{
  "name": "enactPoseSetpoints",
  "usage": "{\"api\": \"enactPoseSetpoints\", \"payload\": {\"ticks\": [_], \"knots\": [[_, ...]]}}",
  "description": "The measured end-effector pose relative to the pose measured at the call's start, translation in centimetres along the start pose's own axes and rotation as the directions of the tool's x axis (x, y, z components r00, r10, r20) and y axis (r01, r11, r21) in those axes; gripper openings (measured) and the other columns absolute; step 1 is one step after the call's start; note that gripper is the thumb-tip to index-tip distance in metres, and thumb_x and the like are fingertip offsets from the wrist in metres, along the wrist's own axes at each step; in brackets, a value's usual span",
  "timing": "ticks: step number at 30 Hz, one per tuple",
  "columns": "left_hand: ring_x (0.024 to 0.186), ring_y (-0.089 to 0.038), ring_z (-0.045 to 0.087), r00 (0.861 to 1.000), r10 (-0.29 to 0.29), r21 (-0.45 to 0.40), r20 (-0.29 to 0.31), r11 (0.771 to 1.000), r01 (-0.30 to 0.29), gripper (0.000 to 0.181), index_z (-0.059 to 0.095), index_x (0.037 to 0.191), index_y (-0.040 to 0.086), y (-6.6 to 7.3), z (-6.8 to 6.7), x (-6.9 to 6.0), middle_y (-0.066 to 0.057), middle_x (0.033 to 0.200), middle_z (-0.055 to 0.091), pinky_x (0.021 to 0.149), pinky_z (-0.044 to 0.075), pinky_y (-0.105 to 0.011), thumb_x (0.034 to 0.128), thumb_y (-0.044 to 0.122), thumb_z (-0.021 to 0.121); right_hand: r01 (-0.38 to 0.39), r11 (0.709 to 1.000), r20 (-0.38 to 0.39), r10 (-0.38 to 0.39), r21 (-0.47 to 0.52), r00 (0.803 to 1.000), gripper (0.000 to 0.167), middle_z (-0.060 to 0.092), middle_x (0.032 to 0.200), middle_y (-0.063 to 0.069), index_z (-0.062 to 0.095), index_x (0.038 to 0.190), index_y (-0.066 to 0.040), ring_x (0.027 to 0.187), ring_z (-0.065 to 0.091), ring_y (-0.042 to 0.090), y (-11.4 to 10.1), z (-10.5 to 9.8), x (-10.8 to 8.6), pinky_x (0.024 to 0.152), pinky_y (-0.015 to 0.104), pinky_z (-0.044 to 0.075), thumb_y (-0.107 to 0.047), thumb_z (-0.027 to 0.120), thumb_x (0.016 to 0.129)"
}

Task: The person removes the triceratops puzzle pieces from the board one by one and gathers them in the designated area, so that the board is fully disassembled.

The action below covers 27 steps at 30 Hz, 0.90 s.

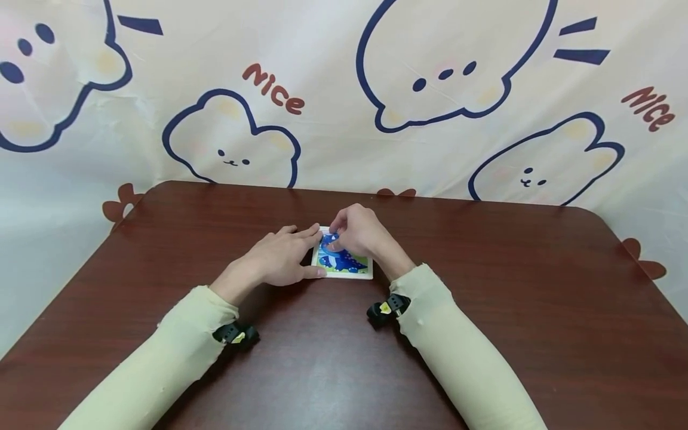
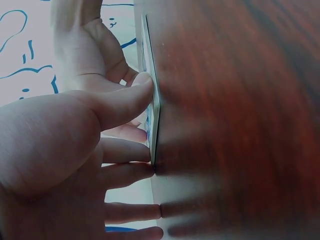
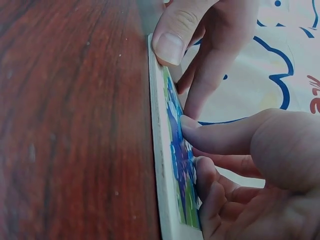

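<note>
A small flat board [image 1: 346,275] with a white border lies on the table, its face a blue dinosaur-like picture [image 1: 349,263] with green at the bottom. My left hand [image 1: 279,257] rests at its left side, fingers stretched out and thumb on the near left corner. In the left wrist view, some fingertips of the left hand [image 2: 55,150] touch the board's edge and others the tabletop. Over the picture's upper left part is my right hand [image 1: 361,232], fingers bent and thumb touching the surface. Whether the right hand [image 3: 280,155] pinches a piece there is hidden.
The dark brown wooden table [image 1: 484,310] has rounded far corners. Behind it hangs a pale cloth [image 1: 333,149] printed with cartoon outlines and lettering. Black straps with small devices [image 1: 236,335] sit on both wrists, over light sleeves.
</note>
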State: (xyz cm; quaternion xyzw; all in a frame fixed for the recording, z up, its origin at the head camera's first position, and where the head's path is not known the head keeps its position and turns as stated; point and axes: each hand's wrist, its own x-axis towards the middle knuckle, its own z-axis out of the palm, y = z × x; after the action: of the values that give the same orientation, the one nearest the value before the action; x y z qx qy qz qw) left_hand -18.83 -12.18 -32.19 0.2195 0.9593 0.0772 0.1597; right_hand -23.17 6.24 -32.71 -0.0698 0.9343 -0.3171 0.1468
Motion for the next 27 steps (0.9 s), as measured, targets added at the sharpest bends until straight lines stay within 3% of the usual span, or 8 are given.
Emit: {"api": "enactPoseSetpoints", "payload": {"ticks": [27], "knots": [[0.159, -0.049, 0.032, 1.000, -0.002, 0.011, -0.018, 1.000, 0.002, 0.086, 0.035, 0.167, 0.017, 0.11, -0.01, -0.11, -0.009, 0.175, 0.031, 0.118, 0.039, -0.072, 0.0970, 0.051, 0.073, -0.005, 1.000, -0.013, 0.005, -0.011, 1.000, 0.029, 0.067, 0.105, 0.007, 0.075, 0.115, -0.014, 0.105, 0.063, 0.025, 0.01, 0.03, -0.13, 0.098, 0.042, 0.058, -0.023, 0.086, 0.090]]}}
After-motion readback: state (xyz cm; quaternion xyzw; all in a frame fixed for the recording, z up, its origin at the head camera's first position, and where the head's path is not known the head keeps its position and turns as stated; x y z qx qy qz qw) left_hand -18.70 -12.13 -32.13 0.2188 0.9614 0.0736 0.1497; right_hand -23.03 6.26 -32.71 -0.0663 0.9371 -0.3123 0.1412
